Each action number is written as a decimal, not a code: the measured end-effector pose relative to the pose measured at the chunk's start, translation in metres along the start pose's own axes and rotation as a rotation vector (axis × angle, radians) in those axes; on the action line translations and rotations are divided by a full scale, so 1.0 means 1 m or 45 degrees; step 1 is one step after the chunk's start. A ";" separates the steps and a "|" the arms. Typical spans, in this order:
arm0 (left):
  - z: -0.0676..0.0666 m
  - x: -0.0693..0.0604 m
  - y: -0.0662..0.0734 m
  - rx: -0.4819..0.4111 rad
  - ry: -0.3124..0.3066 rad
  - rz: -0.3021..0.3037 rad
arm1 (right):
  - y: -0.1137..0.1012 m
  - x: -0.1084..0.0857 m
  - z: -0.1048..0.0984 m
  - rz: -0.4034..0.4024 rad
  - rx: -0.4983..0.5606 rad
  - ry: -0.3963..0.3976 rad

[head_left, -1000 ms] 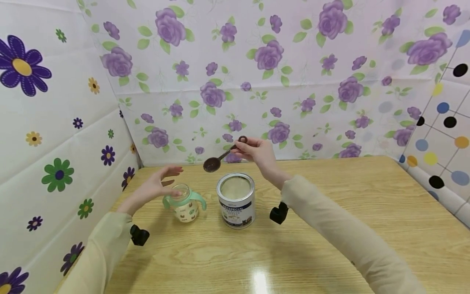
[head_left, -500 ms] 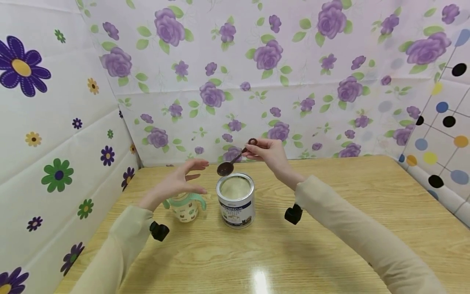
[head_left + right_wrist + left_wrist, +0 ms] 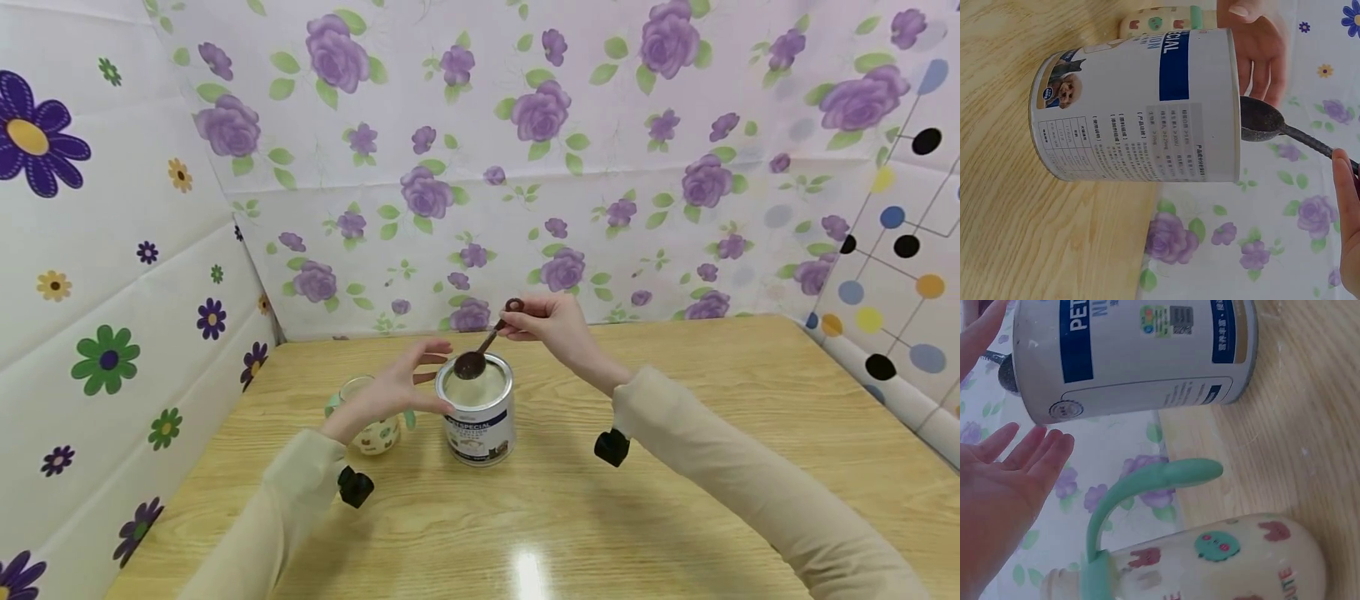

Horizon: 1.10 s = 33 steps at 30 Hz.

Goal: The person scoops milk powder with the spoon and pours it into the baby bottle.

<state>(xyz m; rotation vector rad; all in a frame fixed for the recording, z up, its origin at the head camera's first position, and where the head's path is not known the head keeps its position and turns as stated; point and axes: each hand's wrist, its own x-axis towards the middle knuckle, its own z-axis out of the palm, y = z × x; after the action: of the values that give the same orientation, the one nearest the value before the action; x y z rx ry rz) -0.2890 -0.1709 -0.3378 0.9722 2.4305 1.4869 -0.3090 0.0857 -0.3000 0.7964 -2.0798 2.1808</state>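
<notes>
Between thumb and fingers my right hand (image 3: 553, 331) pinches the handle of a dark brown measuring spoon (image 3: 470, 365). Its bowl is at the mouth of a white and blue tin (image 3: 480, 433), which stands upright without a lid and has pale powder inside. My left hand (image 3: 401, 387) is spread at the tin's left rim, thumb in front and fingers behind; whether it touches the rim I cannot tell. A baby bottle (image 3: 1229, 556) with green handles stands left of the tin, partly hidden behind my left wrist in the head view.
A wooden table (image 3: 600, 517) carries the tin and bottle. Flowered cloth (image 3: 480, 225) hangs behind it, with a daisy-print sheet (image 3: 150, 333) on the left and a dotted one (image 3: 892, 292) on the right.
My left hand has moved right, from over the bottle to the tin's rim. The spoon has come right and down to the tin's mouth in my right hand.
</notes>
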 end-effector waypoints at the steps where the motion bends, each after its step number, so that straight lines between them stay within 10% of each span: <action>1: 0.002 0.000 -0.001 -0.002 -0.001 -0.003 | 0.001 0.000 0.000 0.002 -0.003 -0.001; 18: 0.012 0.006 -0.018 -0.014 -0.018 -0.062 | 0.004 -0.009 0.011 -0.145 -0.178 -0.071; 33: 0.011 0.007 -0.021 -0.032 -0.016 -0.081 | -0.013 -0.023 0.024 -0.518 -0.494 -0.223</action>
<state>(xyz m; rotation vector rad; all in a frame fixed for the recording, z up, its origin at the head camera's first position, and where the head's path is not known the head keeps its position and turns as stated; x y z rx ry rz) -0.2992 -0.1651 -0.3599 0.8881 2.4047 1.4817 -0.2756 0.0718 -0.2970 1.2577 -2.0826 1.4920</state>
